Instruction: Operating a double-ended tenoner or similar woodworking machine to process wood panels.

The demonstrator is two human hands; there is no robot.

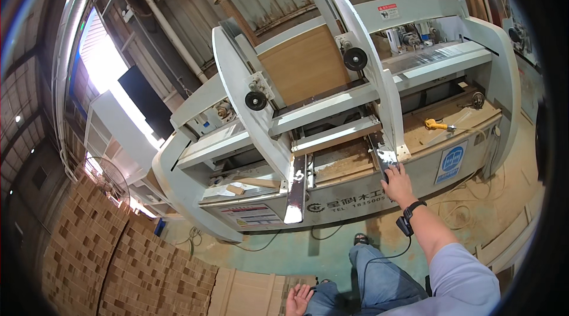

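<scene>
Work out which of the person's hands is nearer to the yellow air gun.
Right. The right hand is at the near end of a rail, left of the yellow air gun; the left hand is farther off, low beside the leg.

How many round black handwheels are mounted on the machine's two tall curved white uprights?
2. One handwheel is on the left upright; the other handwheel is higher in the picture, on the right upright. Any behind the uprights would be hidden.
</scene>
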